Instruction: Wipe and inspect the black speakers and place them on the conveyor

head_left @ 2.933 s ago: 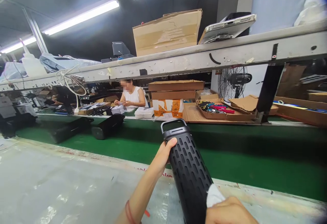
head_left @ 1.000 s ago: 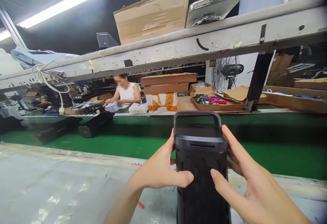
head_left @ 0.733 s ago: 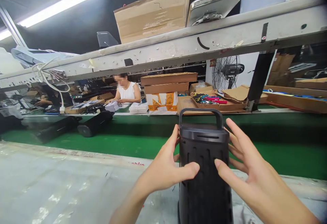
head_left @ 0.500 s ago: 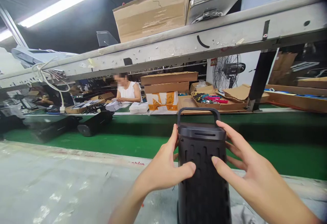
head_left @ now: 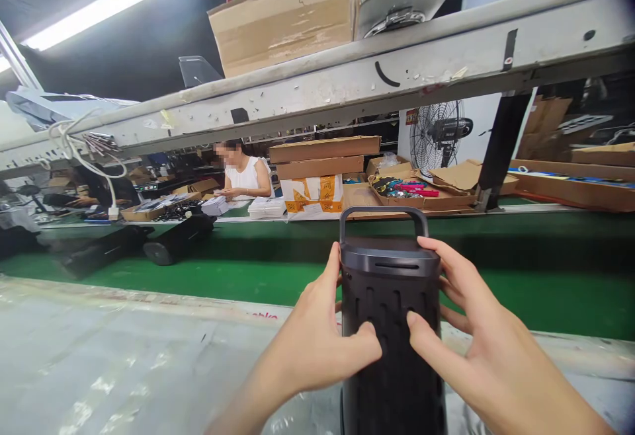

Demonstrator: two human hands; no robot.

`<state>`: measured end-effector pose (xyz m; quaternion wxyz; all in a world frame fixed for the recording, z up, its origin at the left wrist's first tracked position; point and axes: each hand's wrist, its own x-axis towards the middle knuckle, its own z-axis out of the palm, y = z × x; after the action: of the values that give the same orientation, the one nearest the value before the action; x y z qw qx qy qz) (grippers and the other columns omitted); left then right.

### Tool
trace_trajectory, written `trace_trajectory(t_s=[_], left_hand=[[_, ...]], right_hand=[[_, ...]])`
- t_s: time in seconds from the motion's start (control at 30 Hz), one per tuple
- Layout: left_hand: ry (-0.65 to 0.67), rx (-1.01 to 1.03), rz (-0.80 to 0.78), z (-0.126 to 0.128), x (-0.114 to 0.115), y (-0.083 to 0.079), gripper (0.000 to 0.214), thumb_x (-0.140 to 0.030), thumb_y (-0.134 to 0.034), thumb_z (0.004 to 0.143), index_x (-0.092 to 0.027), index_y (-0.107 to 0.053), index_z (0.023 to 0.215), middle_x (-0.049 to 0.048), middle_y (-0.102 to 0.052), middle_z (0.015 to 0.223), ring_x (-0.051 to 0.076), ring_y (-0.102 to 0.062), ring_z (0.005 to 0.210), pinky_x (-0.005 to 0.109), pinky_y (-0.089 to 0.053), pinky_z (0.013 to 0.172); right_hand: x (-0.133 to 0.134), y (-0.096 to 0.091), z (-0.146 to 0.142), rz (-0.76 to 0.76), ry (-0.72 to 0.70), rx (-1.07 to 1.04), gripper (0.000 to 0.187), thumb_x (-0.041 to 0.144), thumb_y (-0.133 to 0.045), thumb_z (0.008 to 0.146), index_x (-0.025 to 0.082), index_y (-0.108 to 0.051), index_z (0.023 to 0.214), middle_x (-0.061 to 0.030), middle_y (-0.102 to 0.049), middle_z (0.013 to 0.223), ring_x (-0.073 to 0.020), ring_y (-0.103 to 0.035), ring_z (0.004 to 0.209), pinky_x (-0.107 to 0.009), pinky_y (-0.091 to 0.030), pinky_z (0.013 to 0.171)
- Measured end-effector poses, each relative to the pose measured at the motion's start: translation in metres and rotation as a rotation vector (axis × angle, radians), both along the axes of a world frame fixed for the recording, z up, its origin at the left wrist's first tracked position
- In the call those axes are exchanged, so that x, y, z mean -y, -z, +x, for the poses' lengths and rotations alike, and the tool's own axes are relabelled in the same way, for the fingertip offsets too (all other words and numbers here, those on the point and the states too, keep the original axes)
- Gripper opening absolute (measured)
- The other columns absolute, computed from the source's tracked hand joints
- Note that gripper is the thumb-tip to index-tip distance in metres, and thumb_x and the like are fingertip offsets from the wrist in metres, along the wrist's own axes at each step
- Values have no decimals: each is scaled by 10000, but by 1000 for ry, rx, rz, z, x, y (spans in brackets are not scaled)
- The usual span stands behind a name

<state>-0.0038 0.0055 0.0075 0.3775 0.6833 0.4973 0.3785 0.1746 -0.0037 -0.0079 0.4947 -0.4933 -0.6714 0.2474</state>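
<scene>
A black portable speaker-like case (head_left: 391, 389) with a ridged front and a top carry handle (head_left: 384, 211) stands upright before me, its lower end cut off by the picture edge. My left hand (head_left: 322, 329) grips its left side, thumb pressed on the front and fingers partly hidden behind. From the right, my right hand (head_left: 476, 329) holds the opposite side, with its thumb on the front face and its index finger by the handle's base. Both hands are closed around the case.
Beyond the plastic-covered bench (head_left: 149, 355) runs a green conveyor belt (head_left: 238, 276) carrying similar black cases (head_left: 178, 240). A shelf beam (head_left: 307, 84) crosses above. Across the belt are cartons (head_left: 312, 196), a box of colourful items (head_left: 407, 187), a fan (head_left: 441, 131) and a seated person (head_left: 245, 174).
My left thumb has moved slightly down on the front of the case and looks more bent. Both hands keep their hold. The view has shifted a little.
</scene>
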Motion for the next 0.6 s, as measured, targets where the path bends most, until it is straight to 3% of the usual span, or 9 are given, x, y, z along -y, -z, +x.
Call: trace_trajectory(t_s=[0.17, 0.27, 0.43, 0.6], left_hand=[[130, 133, 14, -2, -2, -5, 827, -140, -598, 733, -326, -367, 1504, 16, -622, 1310, 224, -593, 1147, 316, -520, 954], [163, 190, 8, -4, -3, -6, 770, -109, -602, 745, -338, -414, 1456, -10, -646, 1254, 182, -618, 1078, 266, -525, 913], [163, 198, 6, -2, -3, -5, 718, -103, -596, 753, -310, -450, 1425, -4, -672, 1167, 190, -605, 1060, 306, -521, 959], [92, 156, -10, 3, 0, -3, 851, -119, -603, 727, -301, -339, 1515, 39, -610, 1325, 244, -567, 1199, 351, -506, 993]], right_hand=[[-2, 3, 1, 22, -2, -18, 550, 501, -508, 917, 404, -338, 1431, 10, -508, 1447, -256, -548, 1286, -454, -526, 1073], [-4, 3, 2, -32, -32, -32, 549, 519, -515, 909, 449, -328, 1421, 29, -474, 1472, -255, -514, 1308, -504, -510, 1082], [-5, 2, 3, -26, -20, -25, 547, 494, -527, 897, 425, -350, 1410, 11, -490, 1438, -265, -508, 1308, -502, -518, 1074], [-5, 4, 2, 0, -6, -7, 548, 464, -513, 900, 416, -331, 1415, -13, -494, 1443, -276, -573, 1238, -502, -544, 1037]])
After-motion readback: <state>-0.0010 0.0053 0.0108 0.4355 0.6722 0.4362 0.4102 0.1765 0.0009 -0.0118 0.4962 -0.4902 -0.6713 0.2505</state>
